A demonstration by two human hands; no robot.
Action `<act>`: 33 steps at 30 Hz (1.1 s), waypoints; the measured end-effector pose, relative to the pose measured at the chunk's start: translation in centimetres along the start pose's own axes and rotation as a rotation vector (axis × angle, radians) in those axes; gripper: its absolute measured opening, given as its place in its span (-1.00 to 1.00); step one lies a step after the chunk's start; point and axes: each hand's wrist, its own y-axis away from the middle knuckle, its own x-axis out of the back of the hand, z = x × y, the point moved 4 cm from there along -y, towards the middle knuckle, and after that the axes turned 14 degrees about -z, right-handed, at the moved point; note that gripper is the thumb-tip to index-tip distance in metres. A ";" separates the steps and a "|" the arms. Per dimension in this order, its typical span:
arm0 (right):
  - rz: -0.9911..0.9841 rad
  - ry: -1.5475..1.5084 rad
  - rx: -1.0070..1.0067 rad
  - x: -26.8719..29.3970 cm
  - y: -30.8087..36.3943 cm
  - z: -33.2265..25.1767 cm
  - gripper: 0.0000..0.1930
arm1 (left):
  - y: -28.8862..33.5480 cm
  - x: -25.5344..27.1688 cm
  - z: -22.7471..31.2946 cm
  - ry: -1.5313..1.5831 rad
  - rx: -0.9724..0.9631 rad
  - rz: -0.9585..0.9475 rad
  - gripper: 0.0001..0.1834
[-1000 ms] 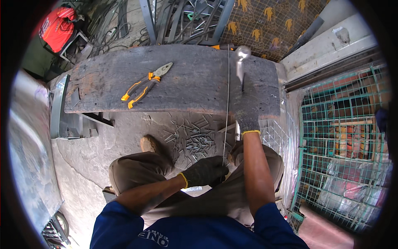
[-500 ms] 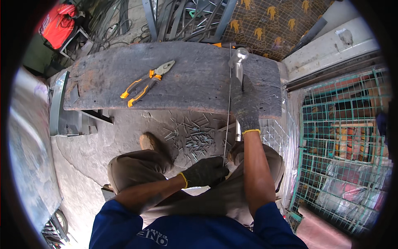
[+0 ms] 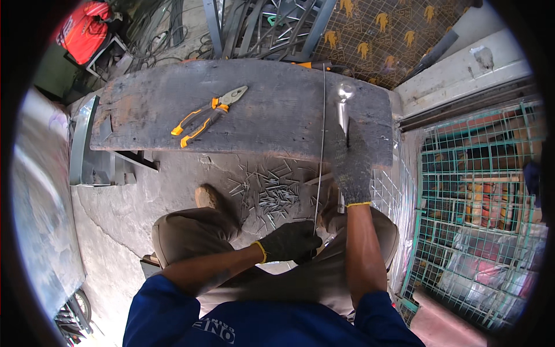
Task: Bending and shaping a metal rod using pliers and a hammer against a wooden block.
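Observation:
My left hand (image 3: 288, 242), in a dark glove with a yellow cuff, is closed around the near end of a thin metal rod (image 3: 321, 133). The rod runs away from me across the bench (image 3: 272, 124), its far part over the dark board. To the right of the rod, my gloved right hand (image 3: 352, 170) grips a shiny metal hammer (image 3: 345, 95), whose rounded head points away from me. The hammer is apart from the rod, above the bench's right part. Pliers (image 3: 209, 115) with orange and black handles lie on the bench at left.
Short cut metal pieces (image 3: 276, 196) are heaped on the floor between my feet. An orange and black tool (image 3: 312, 65) is at the bench's far edge. A green wire mesh panel (image 3: 474, 191) stands at right. Long metal bars (image 3: 254, 29) lie beyond the bench.
My right hand and the hammer have moved right and nearer to me, away from the rod. My left hand stays almost in place with the rod.

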 end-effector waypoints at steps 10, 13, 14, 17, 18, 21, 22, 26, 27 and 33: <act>-0.089 0.031 0.048 -1.0 -2.5 0.9 -0.50 | 0.1 0.3 0.3 0.046 0.118 -0.005 -0.73; 0.037 -0.122 0.151 -0.5 -2.6 -0.6 -0.50 | 0.7 -0.2 0.0 0.135 0.232 -0.014 -0.74; 0.043 -0.162 0.125 -0.3 -2.8 -0.7 -0.50 | 0.7 -0.1 0.1 0.102 0.213 -0.018 -0.74; -0.010 -0.175 0.037 -1.4 -3.6 1.3 -0.51 | 0.7 -0.2 0.2 0.070 0.212 -0.038 -0.72; -0.071 -0.151 -0.025 -2.2 -3.9 2.3 -0.52 | 0.8 -0.3 0.0 0.071 0.211 -0.038 -0.72; -0.029 -0.367 0.109 -2.9 -4.8 3.1 -0.69 | 1.1 -0.3 0.7 -0.045 0.035 0.008 -0.66; -0.032 -0.365 0.105 -3.0 -4.6 3.4 -0.69 | 1.0 -0.2 0.8 -0.058 0.079 -0.025 -0.64; 0.090 -0.353 0.165 -1.1 -3.4 1.0 -0.65 | 1.4 -0.4 0.5 -0.004 0.196 -0.043 -0.63; 0.037 -0.430 0.145 -1.1 -3.3 0.7 -0.56 | 1.5 -0.4 0.4 -0.002 0.197 -0.041 -0.63; 0.038 0.006 0.054 -2.1 -3.2 0.7 -0.62 | 1.5 -0.2 0.6 0.034 0.257 -0.044 -0.64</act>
